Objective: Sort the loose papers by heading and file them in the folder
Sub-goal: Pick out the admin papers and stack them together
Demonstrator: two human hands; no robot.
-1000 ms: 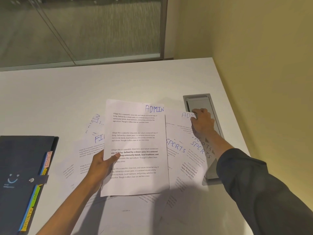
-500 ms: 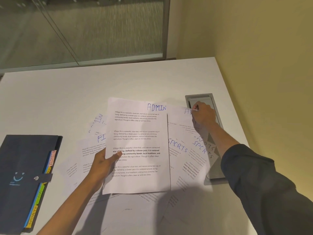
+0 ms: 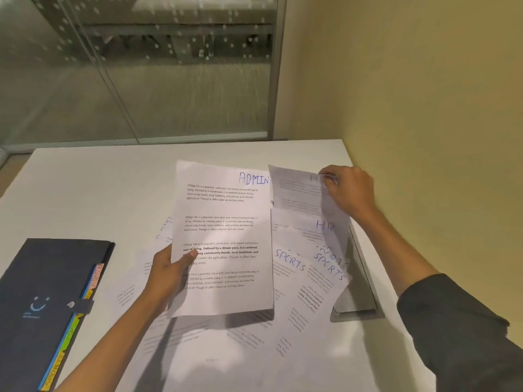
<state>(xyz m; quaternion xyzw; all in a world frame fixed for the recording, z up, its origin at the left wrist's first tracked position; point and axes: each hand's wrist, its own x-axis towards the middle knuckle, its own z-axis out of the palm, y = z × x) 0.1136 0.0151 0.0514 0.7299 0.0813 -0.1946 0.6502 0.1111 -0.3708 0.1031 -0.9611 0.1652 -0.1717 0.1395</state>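
Note:
My left hand [image 3: 167, 271] grips the left edge of a printed sheet headed ADMIN [image 3: 226, 239], held up above the table. My right hand [image 3: 346, 190] pinches the top right corner of a second sheet [image 3: 300, 190] and has it lifted off the pile; its heading is blurred and partly hidden by my fingers. Beneath it lies a sheet headed HR [image 3: 311, 230], and below that two sheets headed SPORTS [image 3: 291, 264]. More loose papers [image 3: 226, 343] lie fanned out on the white table [image 3: 99, 188]. A dark folder [image 3: 42, 304] with coloured tabs lies shut at the left.
A grey cable hatch [image 3: 359, 290] is set into the table at the right, partly under the papers. A yellow wall stands close on the right. A glass partition runs behind the table's far edge.
My right hand has lifted the corner of the sheet it was touching, so an HR sheet beneath now shows. The ADMIN sheet stays in my left hand.

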